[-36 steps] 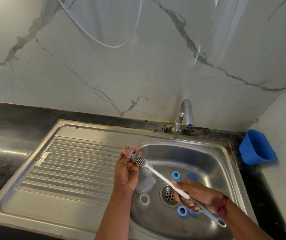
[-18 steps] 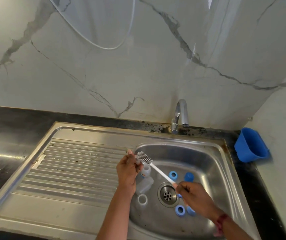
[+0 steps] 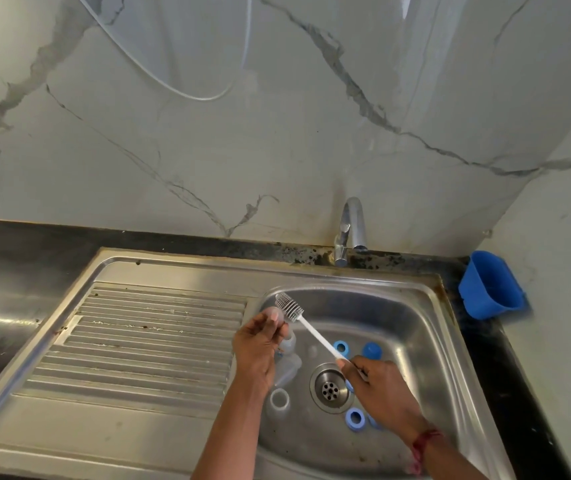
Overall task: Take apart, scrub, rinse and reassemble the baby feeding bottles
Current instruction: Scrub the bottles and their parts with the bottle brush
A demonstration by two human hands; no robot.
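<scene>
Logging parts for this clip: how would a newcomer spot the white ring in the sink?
Start at the steel sink basin and find its drain. The white ring lies flat just left of the drain. The other rings around the drain are blue.

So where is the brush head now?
In the head view, the brush head is over the far-left corner of the sink, just right of the left hand.

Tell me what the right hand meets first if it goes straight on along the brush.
Probably the left hand, pinching a clear piece by the tip of the brush; depth is unclear.
</scene>
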